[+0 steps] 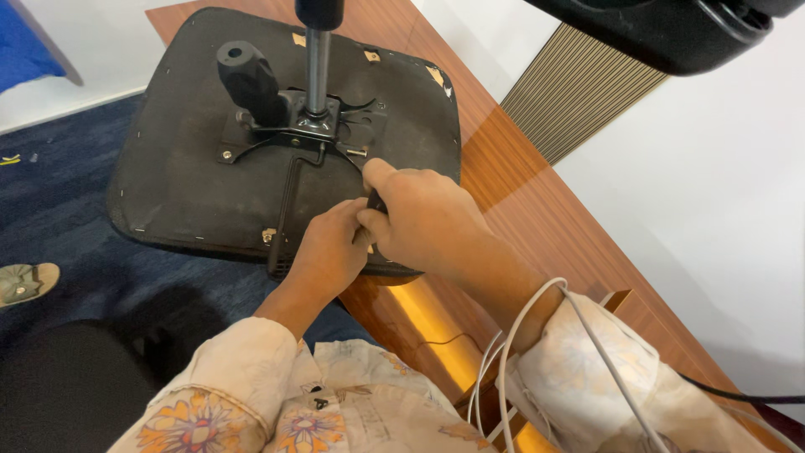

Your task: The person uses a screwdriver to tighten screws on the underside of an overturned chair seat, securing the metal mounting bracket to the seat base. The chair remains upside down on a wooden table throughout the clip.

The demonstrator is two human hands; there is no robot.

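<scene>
An upturned black chair seat [176,168] lies on a wooden table, its metal mechanism plate [306,126] and chrome gas-lift column [317,71] pointing up. A black lever rod [288,201] runs from the plate toward the seat's near edge. My right hand [423,222] is closed around a small black tool handle [376,201] near the plate's right corner, thumb stretched toward a screw. My left hand [331,252] sits just beneath it, fingers pinched against the same tool, resting on the seat.
The wooden table [520,201] runs diagonally beside a white wall [713,210] and a ribbed panel [579,92]. Dark blue carpet [59,218] lies left, with a sandal [25,281]. White cables [537,335] loop over my right sleeve. A black chair part [671,29] hangs at top right.
</scene>
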